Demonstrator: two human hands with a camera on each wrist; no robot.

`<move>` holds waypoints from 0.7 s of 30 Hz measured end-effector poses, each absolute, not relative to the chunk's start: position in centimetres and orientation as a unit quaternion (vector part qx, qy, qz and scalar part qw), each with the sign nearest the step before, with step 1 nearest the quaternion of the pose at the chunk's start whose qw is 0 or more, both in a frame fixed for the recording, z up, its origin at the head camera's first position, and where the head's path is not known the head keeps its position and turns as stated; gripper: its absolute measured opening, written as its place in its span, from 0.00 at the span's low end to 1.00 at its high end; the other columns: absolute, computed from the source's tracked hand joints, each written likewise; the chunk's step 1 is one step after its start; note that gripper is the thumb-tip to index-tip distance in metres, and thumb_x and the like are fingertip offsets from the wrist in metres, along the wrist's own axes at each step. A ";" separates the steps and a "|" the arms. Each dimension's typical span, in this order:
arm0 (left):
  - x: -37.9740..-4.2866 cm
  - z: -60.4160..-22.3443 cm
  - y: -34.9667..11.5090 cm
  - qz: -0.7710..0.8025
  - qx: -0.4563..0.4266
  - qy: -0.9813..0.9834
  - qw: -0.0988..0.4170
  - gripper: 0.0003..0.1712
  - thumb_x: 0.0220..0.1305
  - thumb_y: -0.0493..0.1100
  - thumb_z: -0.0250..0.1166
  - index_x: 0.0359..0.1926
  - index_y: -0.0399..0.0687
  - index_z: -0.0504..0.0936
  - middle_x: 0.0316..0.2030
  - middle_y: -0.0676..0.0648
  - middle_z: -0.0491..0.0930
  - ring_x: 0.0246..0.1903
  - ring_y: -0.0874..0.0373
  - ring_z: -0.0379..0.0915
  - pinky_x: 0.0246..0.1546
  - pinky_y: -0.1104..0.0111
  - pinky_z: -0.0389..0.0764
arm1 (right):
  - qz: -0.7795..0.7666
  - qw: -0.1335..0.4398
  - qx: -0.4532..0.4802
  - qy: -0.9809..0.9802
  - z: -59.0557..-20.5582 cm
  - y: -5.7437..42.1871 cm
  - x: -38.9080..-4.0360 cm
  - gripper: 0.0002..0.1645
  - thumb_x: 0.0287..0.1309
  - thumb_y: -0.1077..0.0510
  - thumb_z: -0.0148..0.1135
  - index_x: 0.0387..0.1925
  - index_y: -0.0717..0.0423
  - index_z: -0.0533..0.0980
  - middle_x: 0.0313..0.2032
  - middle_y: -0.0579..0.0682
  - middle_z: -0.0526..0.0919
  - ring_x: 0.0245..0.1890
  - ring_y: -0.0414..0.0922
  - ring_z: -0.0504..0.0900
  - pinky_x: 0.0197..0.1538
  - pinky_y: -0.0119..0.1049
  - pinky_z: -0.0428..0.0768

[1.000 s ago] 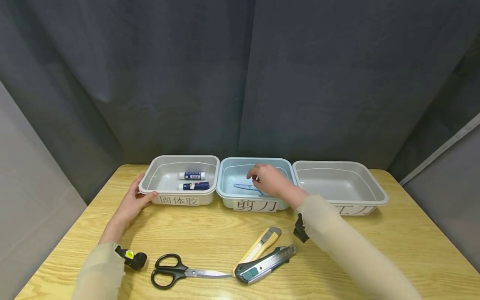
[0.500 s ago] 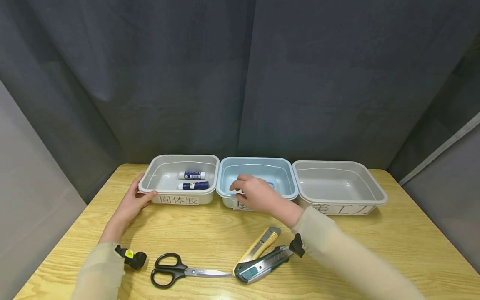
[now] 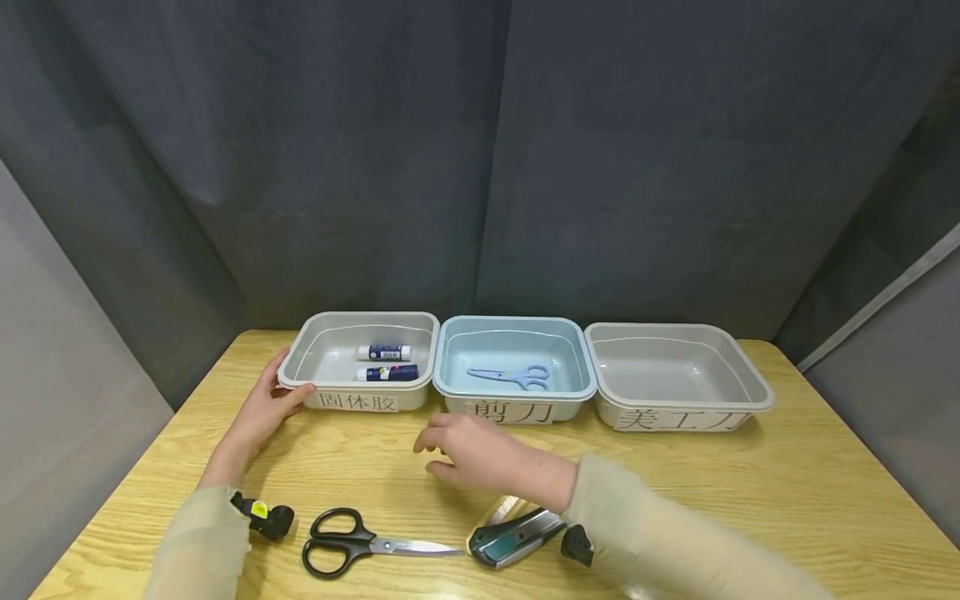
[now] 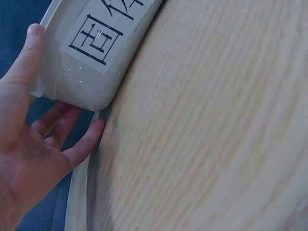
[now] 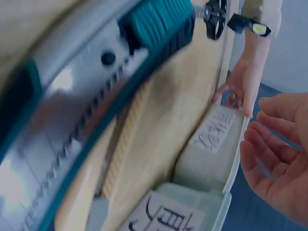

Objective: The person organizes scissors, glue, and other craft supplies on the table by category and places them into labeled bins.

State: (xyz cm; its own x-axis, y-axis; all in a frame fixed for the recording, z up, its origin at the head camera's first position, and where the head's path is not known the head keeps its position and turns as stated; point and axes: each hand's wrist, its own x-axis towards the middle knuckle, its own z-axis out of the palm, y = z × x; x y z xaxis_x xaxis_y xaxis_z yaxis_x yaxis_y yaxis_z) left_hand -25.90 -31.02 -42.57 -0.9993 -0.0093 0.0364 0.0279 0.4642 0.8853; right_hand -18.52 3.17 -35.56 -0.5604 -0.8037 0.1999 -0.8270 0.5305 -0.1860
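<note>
Altogether three bins (image 3: pixel 337 367), two cutters (image 3: pixel 513 542)

Over there the left bin (image 3: pixel 411 399), middle bin (image 3: pixel 573 407) and right bin (image 3: pixel 667 368) stand in a row along the back of the surface (image 3: pixel 345 467) before a curtain (image 3: pixel 480 167), two glue sticks (image 3: pixel 387 372) in the first, scissors (image 3: pixel 514 377) in the second, while nearer the front another pair of scissors (image 3: pixel 375 545) lies left of two utility knives (image 3: pixel 517 537).

A label (image 3: pixel 358 402) on the left gray bin (image 3: pixel 322 364) reads 固体胶; on the middle blue bin (image 3: pixel 517 340), 剪刀 (image 3: pixel 513 412); on the right gray bin (image 3: pixel 652 367), 美工刀 (image 3: pixel 681 420). Print on the 2 glue sticks (image 3: pixel 387 372) is too small to read.
</note>
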 end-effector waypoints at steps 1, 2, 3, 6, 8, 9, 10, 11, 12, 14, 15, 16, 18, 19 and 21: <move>-25.9 -42.6 -31.0 -0.518 -0.006 -0.855 0.018 0.50 0.58 0.56 0.60 0.71 0.57 0.36 0.66 0.36 0.50 0.53 0.47 0.58 0.43 0.72 0.74 | 0.131 0.039 0.469 -0.872 -35.7 3.1 -18.3 0.12 0.53 0.55 0.62 0.41 0.51 0.79 0.38 0.43 0.79 0.35 0.36 0.78 0.40 0.25 0.75; -25.9 -42.6 -31.0 -0.518 -0.006 -0.855 0.018 0.50 0.59 0.56 0.60 0.71 0.57 0.36 0.66 0.36 0.50 0.53 0.47 0.58 0.43 0.72 0.74 | 0.131 0.034 0.472 -0.871 -35.9 2.9 -18.2 0.12 0.53 0.55 0.62 0.41 0.50 0.79 0.38 0.43 0.79 0.34 0.34 0.77 0.39 0.24 0.74; -25.9 -42.6 -31.0 -0.519 -0.007 -0.855 0.018 0.50 0.59 0.56 0.59 0.71 0.57 0.36 0.66 0.36 0.50 0.53 0.47 0.58 0.43 0.71 0.74 | 0.130 0.029 0.473 -0.871 -36.2 2.8 -18.0 0.12 0.53 0.55 0.62 0.41 0.50 0.79 0.38 0.43 0.79 0.33 0.33 0.76 0.38 0.22 0.73; -25.9 -42.6 -30.9 -0.517 -0.011 -0.855 0.021 0.50 0.59 0.55 0.59 0.71 0.57 0.36 0.66 0.35 0.49 0.54 0.47 0.58 0.43 0.70 0.75 | 0.125 0.017 0.484 -0.866 -36.9 2.5 -17.4 0.13 0.53 0.52 0.62 0.41 0.49 0.79 0.37 0.42 0.78 0.29 0.30 0.73 0.36 0.20 0.72; -25.8 -42.5 -30.9 -0.516 -0.013 -0.856 0.023 0.49 0.60 0.55 0.59 0.71 0.57 0.36 0.66 0.36 0.49 0.54 0.47 0.58 0.43 0.71 0.75 | 0.120 0.007 0.494 -0.861 -37.6 2.3 -16.9 0.15 0.53 0.49 0.62 0.42 0.48 0.79 0.36 0.41 0.78 0.28 0.28 0.71 0.36 0.20 0.71; -25.8 -42.5 -30.9 -0.517 -0.015 -0.856 0.024 0.49 0.60 0.55 0.59 0.71 0.57 0.37 0.66 0.36 0.49 0.54 0.47 0.58 0.43 0.71 0.75 | 0.116 0.003 0.498 -0.859 -37.9 2.2 -16.7 0.16 0.53 0.47 0.62 0.42 0.48 0.79 0.35 0.40 0.77 0.27 0.28 0.70 0.35 0.19 0.71; -25.9 -42.6 -30.9 -0.516 -0.015 -0.856 0.023 0.49 0.60 0.55 0.59 0.71 0.57 0.36 0.66 0.36 0.49 0.54 0.47 0.58 0.43 0.71 0.75 | 0.113 -0.005 0.502 -0.857 -38.2 2.1 -16.4 0.17 0.52 0.45 0.62 0.42 0.48 0.79 0.34 0.40 0.77 0.27 0.27 0.69 0.35 0.19 0.70; -25.9 -42.6 -30.9 -0.517 -0.016 -0.856 0.023 0.49 0.60 0.55 0.59 0.71 0.57 0.36 0.66 0.36 0.50 0.54 0.47 0.59 0.43 0.71 0.75 | 0.113 -0.015 0.505 -0.856 -38.5 2.0 -16.3 0.19 0.51 0.43 0.62 0.42 0.48 0.79 0.33 0.40 0.76 0.27 0.27 0.69 0.33 0.18 0.69; -25.9 -42.6 -30.9 -0.516 -0.016 -0.856 0.022 0.49 0.60 0.55 0.59 0.71 0.57 0.36 0.66 0.36 0.50 0.54 0.47 0.59 0.43 0.70 0.75 | 0.112 -0.023 0.507 -0.855 -38.7 1.9 -16.1 0.20 0.50 0.41 0.63 0.42 0.48 0.78 0.32 0.39 0.76 0.27 0.27 0.68 0.32 0.18 0.68; -25.9 -42.6 -30.9 -0.517 -0.015 -0.855 0.021 0.49 0.59 0.55 0.59 0.71 0.57 0.36 0.66 0.36 0.50 0.53 0.47 0.59 0.44 0.68 0.75 | 0.109 -0.041 0.508 -0.853 -39.0 1.7 -15.8 0.23 0.48 0.38 0.63 0.42 0.47 0.78 0.31 0.39 0.74 0.26 0.28 0.67 0.31 0.18 0.67; -25.9 -42.7 -30.9 -0.517 -0.014 -0.855 0.021 0.50 0.59 0.55 0.59 0.71 0.57 0.36 0.66 0.35 0.50 0.53 0.47 0.59 0.44 0.67 0.75 | 0.104 -0.046 0.509 -0.853 -39.1 1.5 -15.7 0.25 0.47 0.37 0.64 0.42 0.47 0.78 0.31 0.38 0.73 0.26 0.28 0.67 0.30 0.18 0.66; -25.9 -42.7 -30.9 -0.518 -0.014 -0.855 0.021 0.50 0.59 0.55 0.59 0.71 0.57 0.36 0.66 0.35 0.50 0.53 0.47 0.59 0.45 0.67 0.75 | 0.100 -0.052 0.508 -0.854 -39.1 1.4 -15.6 0.26 0.45 0.36 0.64 0.42 0.46 0.78 0.31 0.38 0.72 0.26 0.28 0.66 0.29 0.18 0.66; -25.9 -42.7 -30.9 -0.516 -0.015 -0.856 0.021 0.50 0.60 0.55 0.59 0.71 0.57 0.36 0.66 0.34 0.50 0.53 0.47 0.59 0.45 0.67 0.75 | 0.087 -0.058 0.510 -0.854 -39.2 1.2 -15.4 0.28 0.43 0.34 0.64 0.43 0.44 0.77 0.32 0.38 0.71 0.26 0.29 0.66 0.28 0.19 0.65; -25.9 -42.7 -30.9 -0.516 -0.015 -0.856 0.021 0.50 0.60 0.55 0.59 0.71 0.57 0.36 0.66 0.35 0.50 0.53 0.47 0.59 0.45 0.67 0.75 | 0.080 -0.060 0.510 -0.854 -39.2 1.1 -15.4 0.28 0.42 0.33 0.65 0.43 0.43 0.77 0.33 0.38 0.71 0.27 0.29 0.65 0.27 0.20 0.65; -25.8 -42.7 -30.9 -0.514 -0.014 -0.857 0.022 0.49 0.60 0.55 0.59 0.71 0.57 0.36 0.66 0.35 0.50 0.53 0.47 0.59 0.44 0.69 0.75 | 0.068 -0.058 0.510 -0.855 -39.3 1.0 -15.2 0.28 0.41 0.33 0.65 0.42 0.42 0.77 0.35 0.38 0.71 0.28 0.29 0.65 0.26 0.20 0.64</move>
State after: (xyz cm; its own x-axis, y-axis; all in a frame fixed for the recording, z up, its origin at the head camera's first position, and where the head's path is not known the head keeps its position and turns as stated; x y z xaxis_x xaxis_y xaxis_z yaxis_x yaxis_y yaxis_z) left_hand -25.84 -30.92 -42.69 -0.9986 0.0021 0.0520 0.0469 0.4714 0.8807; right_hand -15.16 0.95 -39.33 -0.4727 -0.8807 -0.0299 -0.8649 0.4702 -0.1759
